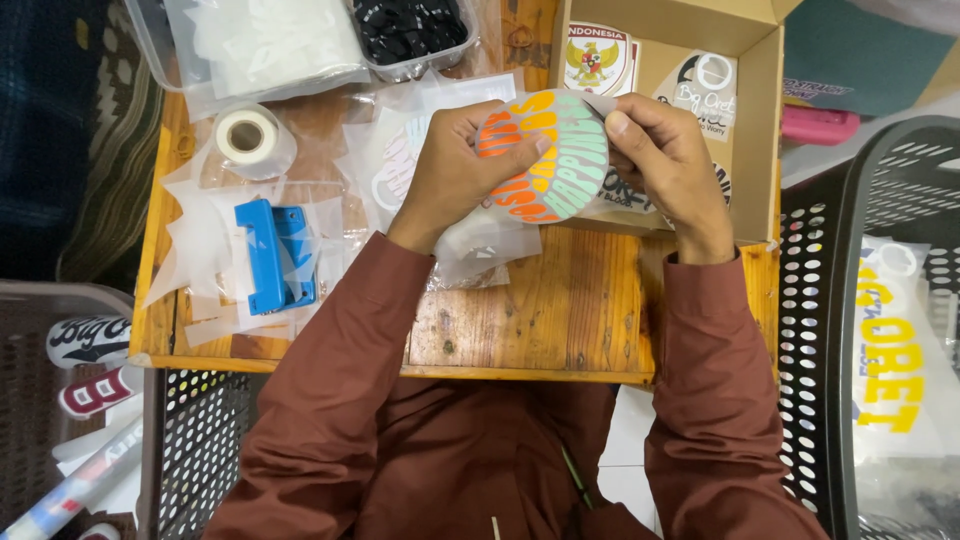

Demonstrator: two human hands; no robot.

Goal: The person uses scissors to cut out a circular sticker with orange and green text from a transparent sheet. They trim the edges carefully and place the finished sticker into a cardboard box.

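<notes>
Left hand: the left hand (455,170) is gripping the left edge of a round sticker with orange, yellow and mint-green lettering (545,155), thumb lying across its face.
Right hand: the right hand (665,165) is pinching the sticker's right edge between thumb and fingers, closed on it.
Sticker: it is being held by both hands above the wooden slatted table (540,310), just in front of the open brown cardboard box (765,130).
Box: it is sitting at the table's far right corner, holding several printed stickers, 1 of them a shield-shaped red and white emblem (597,58).
Table, left: a blue plastic hole punch (275,255) is lying among clear plastic sleeves (200,250), with a white roll of tape (247,135) beyond it.
Table, far edge: 2 clear plastic tubs are standing side by side, 1 with white pieces (260,45), 1 with black pieces (410,30).
Sides: black perforated baskets (830,300) are flanking the table, the right 1 holding a clear sheet with yellow lettering (890,370).
Sleeves: both arms are wearing rust-brown sleeves (330,380).
</notes>
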